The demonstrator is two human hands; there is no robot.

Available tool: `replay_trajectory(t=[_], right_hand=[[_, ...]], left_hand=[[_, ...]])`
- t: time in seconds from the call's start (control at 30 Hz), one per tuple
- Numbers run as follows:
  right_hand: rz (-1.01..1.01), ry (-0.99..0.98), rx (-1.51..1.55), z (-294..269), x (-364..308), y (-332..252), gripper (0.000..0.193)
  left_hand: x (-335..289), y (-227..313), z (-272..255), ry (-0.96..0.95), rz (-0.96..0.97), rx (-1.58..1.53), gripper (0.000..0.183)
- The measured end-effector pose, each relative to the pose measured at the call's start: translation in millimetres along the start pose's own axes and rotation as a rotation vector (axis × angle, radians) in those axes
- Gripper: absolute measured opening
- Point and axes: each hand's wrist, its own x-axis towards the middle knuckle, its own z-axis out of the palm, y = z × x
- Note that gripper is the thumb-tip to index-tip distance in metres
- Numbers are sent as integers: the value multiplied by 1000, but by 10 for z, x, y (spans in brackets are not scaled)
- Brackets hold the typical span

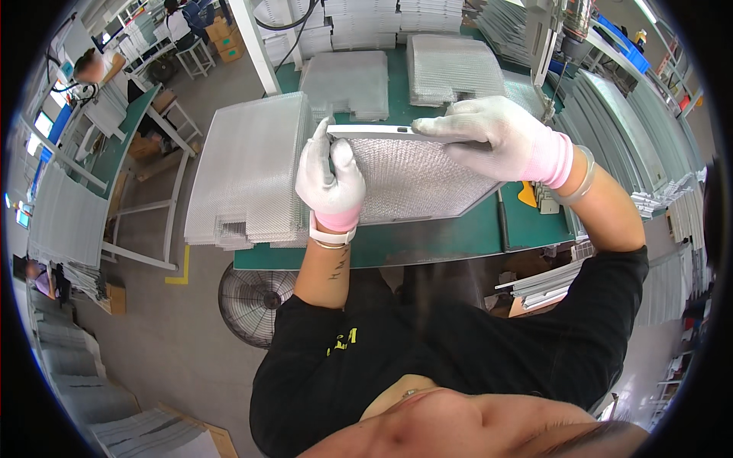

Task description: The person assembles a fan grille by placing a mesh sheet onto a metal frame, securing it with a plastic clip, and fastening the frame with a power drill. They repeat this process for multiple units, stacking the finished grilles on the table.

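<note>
A framed metal mesh panel [420, 177] is tilted up over the green workbench, its silvery mesh toward me and a pale metal edge strip with a dark slot along the top. My left hand [330, 172], in a white glove with a pink cuff, grips the panel's left end, thumb on the near side. At the upper right, my right hand [496, 137], gloved alike, pinches the top edge strip between thumb and fingers. Left of the panel lies a tall stack of mesh sheets [244, 164] with a notch in its near edge.
Two more mesh stacks [345, 80] [454, 69] stand at the back of the green bench [427, 243]. A dark-handled tool [502, 221] and a yellow scraper-like tool [527, 194] lie on its right. Metal strips [618, 130] are piled farther right. A floor fan [256, 299] stands below. Other people sit far left.
</note>
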Motion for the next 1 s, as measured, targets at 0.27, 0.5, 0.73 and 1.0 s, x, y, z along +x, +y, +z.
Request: replay_trajectory(t=[0.27,0.5,0.73,1.0], right_hand=[[-18,51,-39,54,53,79,40],[-37,124,-100,112,110,111,25],[-39,-3,-322,-62,321,-124,16],[28,-62,-528,352,630,-170,21]], left_hand=[[-16,-112,55,45,-180,-490,34],[124,-100,-61,-156,-367,-752,20],[133,-12,-2,-78,-225,-672,21],[10,-87,114,-18,-39,-660,28]])
